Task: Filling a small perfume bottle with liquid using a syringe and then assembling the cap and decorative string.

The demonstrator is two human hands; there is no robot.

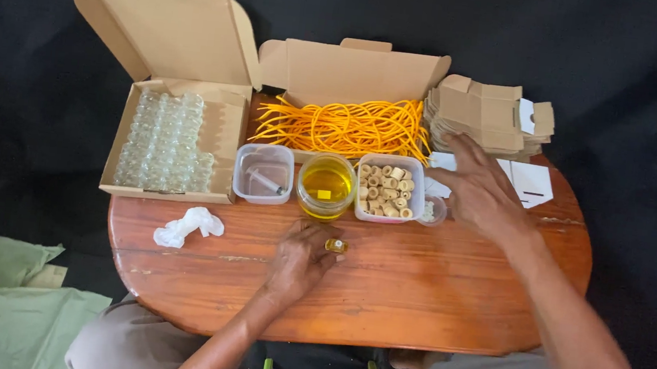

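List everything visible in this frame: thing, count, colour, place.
Wooden table: one, reddish brown, centre.
Box of small glass bottles: one, cardboard, bottles clear, back left.
Box of cords: one, cardboard, cords orange, back centre.
Flat carton blanks: one stack, tan, back right.
Tub with syringe: one, clear, left of jar.
Jar of liquid: one, yellow, centre.
Tub of corks: one, clear, corks beige, right of jar.
Crumpled tissue: one, white, front left.
Small filled bottle: one, yellow, at left fingertips.
Left hand: at bottle.
Right hand: open, near blanks.

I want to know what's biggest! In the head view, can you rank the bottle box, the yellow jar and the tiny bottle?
1. Bottle box
2. Yellow jar
3. Tiny bottle, by the left hand
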